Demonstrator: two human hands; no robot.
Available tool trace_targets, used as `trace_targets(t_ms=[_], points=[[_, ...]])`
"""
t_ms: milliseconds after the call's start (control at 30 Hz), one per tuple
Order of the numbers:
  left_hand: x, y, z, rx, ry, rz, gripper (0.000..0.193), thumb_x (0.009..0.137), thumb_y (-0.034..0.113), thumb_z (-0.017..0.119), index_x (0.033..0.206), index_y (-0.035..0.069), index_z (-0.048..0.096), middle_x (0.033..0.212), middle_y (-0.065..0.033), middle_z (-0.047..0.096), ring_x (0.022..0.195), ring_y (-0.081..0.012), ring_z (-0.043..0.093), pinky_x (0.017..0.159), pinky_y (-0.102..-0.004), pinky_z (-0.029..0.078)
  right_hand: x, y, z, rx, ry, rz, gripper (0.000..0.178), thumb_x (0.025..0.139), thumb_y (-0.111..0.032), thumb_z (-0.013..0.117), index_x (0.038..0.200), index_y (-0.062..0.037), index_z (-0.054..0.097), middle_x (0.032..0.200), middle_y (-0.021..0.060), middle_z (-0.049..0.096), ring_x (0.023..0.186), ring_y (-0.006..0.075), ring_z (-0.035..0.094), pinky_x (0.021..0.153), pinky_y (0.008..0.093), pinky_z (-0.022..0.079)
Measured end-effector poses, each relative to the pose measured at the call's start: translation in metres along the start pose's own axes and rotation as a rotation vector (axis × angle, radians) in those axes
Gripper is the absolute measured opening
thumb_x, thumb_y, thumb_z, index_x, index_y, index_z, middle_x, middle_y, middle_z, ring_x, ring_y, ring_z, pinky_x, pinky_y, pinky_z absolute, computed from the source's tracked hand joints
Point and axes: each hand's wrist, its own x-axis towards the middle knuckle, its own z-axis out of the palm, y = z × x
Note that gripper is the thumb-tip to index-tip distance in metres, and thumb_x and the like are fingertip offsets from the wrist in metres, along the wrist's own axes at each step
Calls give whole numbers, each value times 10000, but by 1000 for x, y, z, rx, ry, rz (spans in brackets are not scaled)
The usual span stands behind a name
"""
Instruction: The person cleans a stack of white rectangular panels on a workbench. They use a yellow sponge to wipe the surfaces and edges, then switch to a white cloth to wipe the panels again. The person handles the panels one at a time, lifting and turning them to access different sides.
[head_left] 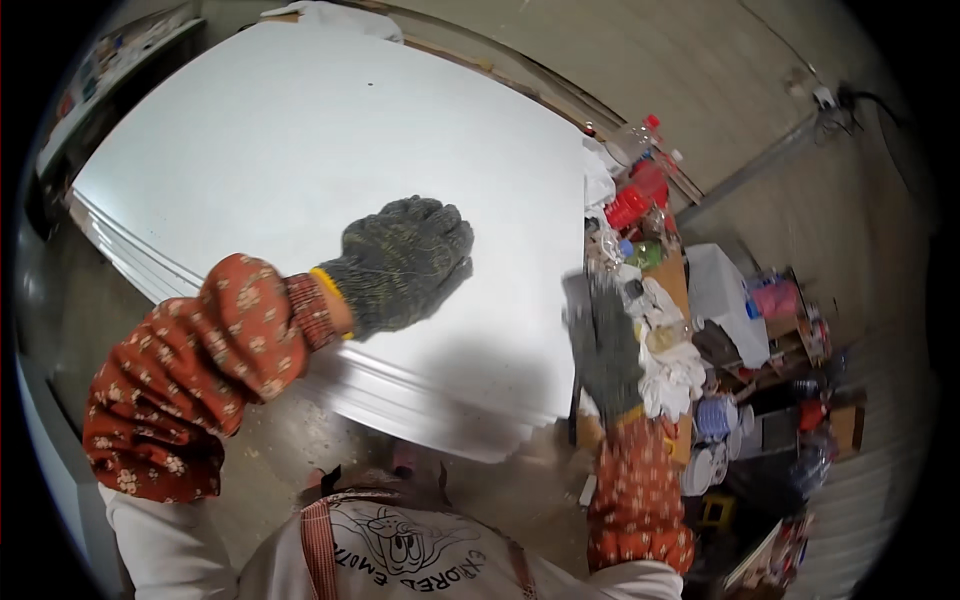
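Your left hand point(405, 265) reads fairly sharp; your right hand point(605, 345) smears with motion blur. White sheets point(330, 130) beyond your left hand look bright, a soft shadow point(490, 380) lies between both hands, and outermost edges bow into black.

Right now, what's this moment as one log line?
left hand: gloved, over white sheets | right hand: gloved, blurred, by sheets' right edge | bottles: right of sheets
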Motion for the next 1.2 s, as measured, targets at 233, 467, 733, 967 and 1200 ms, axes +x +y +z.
trace_targets(t_ms=[233, 467, 733, 967, 1200], points=[[6, 1, -16, 5, -126, -76, 287, 882, 292, 510, 1012, 51, 592, 1000, -129, 570, 969, -304, 544, 823, -454, 462, -30, -67, -79, 55, -88, 95, 370, 899, -222, 528, 1234, -72, 487, 1233, 203, 515, 1016, 382, 543, 822, 476, 464], [9, 6, -7, -53, -95, 0, 286, 894, 283, 485, 1009, 45, 593, 999, -126, 575, 967, -293, 548, 836, -438, 460, 71, -11, -20, 2, -48, 263, 374, 911, -311, 430, 1217, -111, 507, 1119, 181, 567, 1064, 374, 530, 904, 457, 429], [2, -13, -1, 19, -167, -87, 282, 903, 285, 472, 1042, 69, 588, 1018, -113, 571, 975, -291, 547, 848, -440, 465, -40, -96, -82, 209, -264, 357, 460, 917, -295, 501, 1298, -42, 455, 1284, 218, 486, 1143, 387, 494, 959, 437, 403], [13, 12, -8, 16, -177, -56, 263, 904, 286, 471, 1030, 81, 578, 1029, -105, 564, 988, -293, 542, 848, -445, 463, -64, -85, -77, 167, -126, 552, 430, 893, -221, 545, 1281, -42, 492, 1310, 201, 472, 1135, 379, 492, 936, 416, 420], [8, -3, -3, 50, -83, -29, 228, 893, 273, 495, 996, 89, 581, 970, -104, 582, 929, -305, 565, 814, -452, 466, -61, -113, -81, -195, 67, -7, 431, 812, -338, 582, 1201, -158, 543, 1251, 129, 484, 1144, 295, 477, 912, 475, 392]])
